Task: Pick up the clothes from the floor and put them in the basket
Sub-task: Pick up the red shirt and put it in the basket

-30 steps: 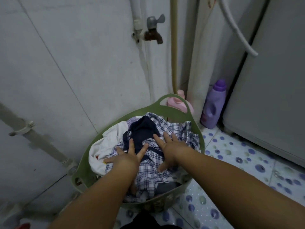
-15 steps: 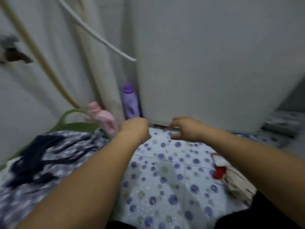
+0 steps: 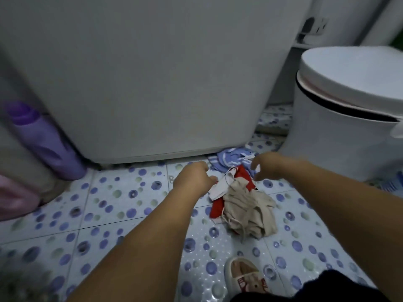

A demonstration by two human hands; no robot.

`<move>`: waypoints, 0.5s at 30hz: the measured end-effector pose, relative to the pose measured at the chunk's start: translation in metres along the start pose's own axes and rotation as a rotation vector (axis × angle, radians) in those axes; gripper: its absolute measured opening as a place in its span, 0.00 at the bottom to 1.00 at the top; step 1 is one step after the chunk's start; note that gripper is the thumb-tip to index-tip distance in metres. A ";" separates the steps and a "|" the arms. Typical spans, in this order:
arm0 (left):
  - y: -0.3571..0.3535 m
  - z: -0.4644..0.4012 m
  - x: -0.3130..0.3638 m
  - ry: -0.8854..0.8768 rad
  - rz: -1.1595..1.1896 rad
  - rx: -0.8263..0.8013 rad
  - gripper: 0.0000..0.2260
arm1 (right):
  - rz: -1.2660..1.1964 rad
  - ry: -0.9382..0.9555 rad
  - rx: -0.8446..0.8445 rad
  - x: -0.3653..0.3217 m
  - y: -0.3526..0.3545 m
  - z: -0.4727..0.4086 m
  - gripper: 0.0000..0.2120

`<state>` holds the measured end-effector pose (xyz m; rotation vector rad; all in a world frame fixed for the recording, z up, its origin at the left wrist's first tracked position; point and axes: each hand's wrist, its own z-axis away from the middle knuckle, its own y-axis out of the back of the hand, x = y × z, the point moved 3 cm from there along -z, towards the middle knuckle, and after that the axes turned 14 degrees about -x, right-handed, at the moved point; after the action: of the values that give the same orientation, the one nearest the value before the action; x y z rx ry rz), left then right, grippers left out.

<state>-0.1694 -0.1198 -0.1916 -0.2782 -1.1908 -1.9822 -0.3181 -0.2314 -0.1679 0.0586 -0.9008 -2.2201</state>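
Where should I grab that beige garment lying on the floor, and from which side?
Take the beige garment by its bunched upper middle, coming down from above. It lies crumpled on top of the red cloth, so a top pinch likely gathers enough folds to lift it whole.

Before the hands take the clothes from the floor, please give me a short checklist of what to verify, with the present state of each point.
1. Clothes in reach: ok. The beige garment, red garment and blue striped garment lie on the tiled floor just ahead of both hands.
2. Left hand free: ok, it holds nothing.
3. Right hand free: ok, fingers loosely curled above the pile.
4. Basket position: cannot tell, it is out of view.
5. Striped garment free of the washing machine: cannot tell, it lies at the base edge.
6. Slipper clear of the pile: ok.
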 end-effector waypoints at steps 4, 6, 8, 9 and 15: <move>-0.019 -0.046 0.005 -0.014 0.091 -0.037 0.19 | 0.066 0.046 -0.082 -0.014 -0.023 -0.055 0.20; -0.031 -0.067 0.004 -0.034 0.099 -0.075 0.18 | 0.097 0.038 -0.163 -0.021 -0.037 -0.082 0.22; -0.044 -0.086 0.001 -0.046 0.117 -0.105 0.18 | 0.175 0.050 -0.205 -0.025 -0.051 -0.106 0.27; -0.049 -0.089 -0.002 -0.045 0.126 -0.120 0.18 | 0.230 0.063 -0.236 -0.029 -0.058 -0.109 0.33; -0.070 -0.113 -0.018 -0.010 0.080 -0.210 0.18 | 0.445 0.027 -0.164 -0.049 -0.106 -0.138 0.30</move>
<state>-0.1848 -0.1859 -0.3070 -0.4360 -0.9624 -2.0386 -0.3065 -0.2286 -0.3484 -0.1725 -0.6398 -1.8611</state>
